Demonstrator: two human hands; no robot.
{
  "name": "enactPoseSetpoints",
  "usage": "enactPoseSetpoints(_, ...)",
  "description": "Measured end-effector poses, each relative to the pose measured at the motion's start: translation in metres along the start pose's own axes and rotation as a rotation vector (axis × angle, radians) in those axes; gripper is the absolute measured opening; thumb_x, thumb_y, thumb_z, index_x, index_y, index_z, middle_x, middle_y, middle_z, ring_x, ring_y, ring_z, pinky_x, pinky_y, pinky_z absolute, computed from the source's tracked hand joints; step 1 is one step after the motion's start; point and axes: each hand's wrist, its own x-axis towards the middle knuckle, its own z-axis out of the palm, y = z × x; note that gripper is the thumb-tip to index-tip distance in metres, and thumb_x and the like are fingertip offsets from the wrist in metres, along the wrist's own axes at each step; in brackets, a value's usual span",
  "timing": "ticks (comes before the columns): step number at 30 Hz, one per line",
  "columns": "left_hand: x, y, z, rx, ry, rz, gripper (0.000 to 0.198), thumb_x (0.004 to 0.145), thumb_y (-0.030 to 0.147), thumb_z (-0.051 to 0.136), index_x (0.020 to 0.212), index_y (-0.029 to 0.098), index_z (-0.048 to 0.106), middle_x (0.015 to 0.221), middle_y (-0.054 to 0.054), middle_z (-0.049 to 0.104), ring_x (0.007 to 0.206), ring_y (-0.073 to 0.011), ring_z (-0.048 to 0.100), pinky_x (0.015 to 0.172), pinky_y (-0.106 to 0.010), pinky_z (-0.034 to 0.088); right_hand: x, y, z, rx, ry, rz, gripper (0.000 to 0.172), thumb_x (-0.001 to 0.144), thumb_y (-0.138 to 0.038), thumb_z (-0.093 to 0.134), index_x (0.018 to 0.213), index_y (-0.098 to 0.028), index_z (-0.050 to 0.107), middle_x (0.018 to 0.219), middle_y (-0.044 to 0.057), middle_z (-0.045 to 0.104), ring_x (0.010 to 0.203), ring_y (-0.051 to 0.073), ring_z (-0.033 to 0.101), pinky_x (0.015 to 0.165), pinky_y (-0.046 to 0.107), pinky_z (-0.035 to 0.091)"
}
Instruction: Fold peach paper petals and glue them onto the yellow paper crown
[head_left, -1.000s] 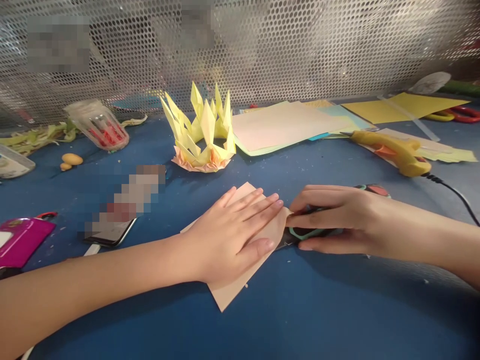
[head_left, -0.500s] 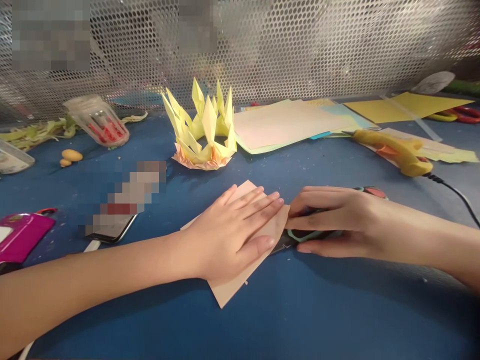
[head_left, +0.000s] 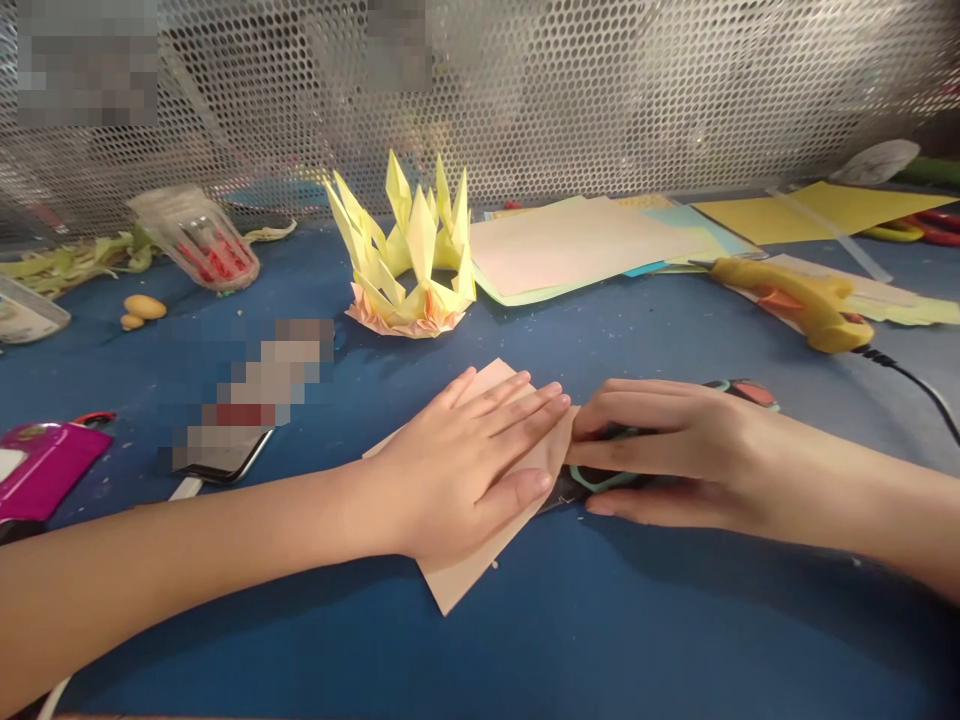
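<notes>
My left hand (head_left: 469,465) lies flat on a folded piece of pale pink paper (head_left: 448,590), its fingers stretched out and pressing it to the blue table. Just to the right, my right hand (head_left: 675,450) rests low with bent fingers, their tips touching the paper's right edge. Its thumb is apart from the fingers. Between them, partly under this hand, lie dark scissors with teal handles (head_left: 611,480); one end runs beneath the paper. Beyond my hands stands a yellow paper crown (head_left: 422,250) with pointed tips and a pink pleated base.
A yellow hot glue gun (head_left: 795,300) with a black cord lies at right. Behind it are yellow sheets (head_left: 825,210) and a stack of coloured paper (head_left: 585,245). At left are a tipped clear jar (head_left: 202,240), a phone (head_left: 229,455) and a magenta object (head_left: 64,465). Perforated metal backs the table.
My right hand has shifted very slightly left and down along the paper's edge. My left hand stays on the paper; the view has moved a little.
</notes>
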Motion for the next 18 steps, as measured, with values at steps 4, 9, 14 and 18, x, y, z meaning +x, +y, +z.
enactPoseSetpoints(4,0.0013,-0.0003,-0.0011,-0.010,-0.024,-0.005,0.060,0.108,0.046,0.021,0.161,0.017,0.019,0.168,0.000,0.019,0.158,-0.0229,0.010,0.126,-0.055,0.007,-0.0007,-0.0014,-0.0013,-0.018,0.010,-0.016,0.027,0.100,-0.030,0.055,0.115,-0.017,0.072,0.102,0.010,0.069,0.091,0.019,0.063,0.082,0.029,0.052)
enactPoseSetpoints(9,0.0016,0.0004,-0.0023,-0.017,-0.039,-0.023,0.060,0.108,0.048,0.021,0.161,0.018,0.018,0.169,0.002,0.017,0.158,-0.0217,0.009,0.127,-0.054,0.007,0.0015,-0.0030,-0.0016,0.027,-0.015,0.022,0.026,0.100,-0.030,0.055,0.117,-0.019,0.072,0.105,0.008,0.069,0.091,0.017,0.064,0.081,0.027,0.053)
enactPoseSetpoints(14,0.0008,0.0010,-0.0029,-0.035,-0.044,-0.028,0.060,0.108,0.048,0.019,0.161,0.018,0.018,0.169,0.002,0.017,0.158,-0.0211,0.008,0.126,-0.055,0.007,0.0031,-0.0070,0.0034,0.062,0.005,0.048,0.023,0.098,-0.031,0.058,0.107,-0.016,0.073,0.105,0.010,0.069,0.096,0.018,0.064,0.084,0.027,0.053)
enactPoseSetpoints(18,0.0009,0.0004,-0.0025,-0.027,-0.043,-0.024,0.060,0.109,0.048,0.020,0.161,0.019,0.015,0.169,0.002,0.016,0.158,-0.0201,0.009,0.126,-0.055,0.006,0.0027,-0.0081,0.0012,0.078,-0.013,0.052,0.024,0.098,-0.030,0.058,0.113,-0.019,0.073,0.108,0.009,0.070,0.098,0.017,0.066,0.086,0.025,0.053)
